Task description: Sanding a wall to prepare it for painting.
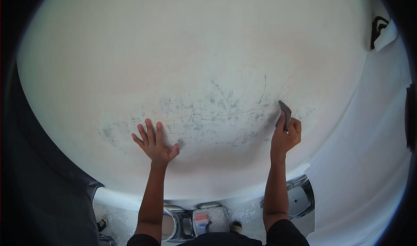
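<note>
A pale plastered wall point(195, 50) fills most of the view, with a band of grey, patchy scuffs across its lower middle. Against the left part of this band, my left hand point(157, 145) lies with fingers spread and holds nothing. My right hand point(288, 135) pinches a thin, dark, bent sheet point(285, 112) between thumb and fingers; it looks like folded sandpaper, though its grit cannot be made out. The sheet's upper tip is at the wall, near the right part of the scuffs. My palm hides its lower end.
White sheeting point(361, 148) hangs at the right, and a dark cloth point(49, 181) at the left. Below are a speckled stool point(220, 218) with a paintbrush point(202, 221) on it, a round container point(167, 226) and a grey plastic seat point(297, 201). A shoe point(102, 224) shows at lower left.
</note>
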Demonstrator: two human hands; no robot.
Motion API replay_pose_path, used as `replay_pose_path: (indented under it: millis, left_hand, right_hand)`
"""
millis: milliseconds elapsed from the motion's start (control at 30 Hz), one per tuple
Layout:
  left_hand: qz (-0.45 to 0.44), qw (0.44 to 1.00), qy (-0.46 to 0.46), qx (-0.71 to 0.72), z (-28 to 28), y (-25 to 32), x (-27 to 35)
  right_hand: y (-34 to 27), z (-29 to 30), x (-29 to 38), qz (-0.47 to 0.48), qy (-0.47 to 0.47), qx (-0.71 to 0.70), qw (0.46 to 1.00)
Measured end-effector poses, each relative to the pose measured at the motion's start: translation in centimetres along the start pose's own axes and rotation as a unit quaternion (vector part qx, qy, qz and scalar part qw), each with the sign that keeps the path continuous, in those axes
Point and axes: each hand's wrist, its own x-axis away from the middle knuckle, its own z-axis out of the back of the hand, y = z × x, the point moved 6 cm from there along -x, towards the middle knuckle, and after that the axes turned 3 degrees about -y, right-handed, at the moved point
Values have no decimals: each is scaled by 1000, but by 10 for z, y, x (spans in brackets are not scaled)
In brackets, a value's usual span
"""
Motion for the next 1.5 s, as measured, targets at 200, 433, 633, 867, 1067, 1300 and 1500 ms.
replay_pose_path:
  millis: [200,433,633,867,1067,1300,1500]
  left_hand:
    - [-12,1000,13,18,12,-6,-4]
    - [102,987,-8,123,15,80,-16]
    - [117,980,-100,127,6,126,9]
    - [160,966,-111,171,-5,155,2]
    - [186,960,-111,180,-5,159,1]
    - [223,946,-142,188,-1,160,0]
    - [228,942,-142,202,3,166,-10]
  right_hand:
    - [-38,-36,54,151,-62,59,985]
    - [-55,-51,70,202,-248,-98,942]
    - [59,39,-45,10,-8,80,997]
    - [49,11,-2,167,-15,124,978]
    - [-8,-15,49,229,-254,-133,930]
    - [108,53,-63,-6,50,52,997]
    - [77,24,-7,133,1,69,989]
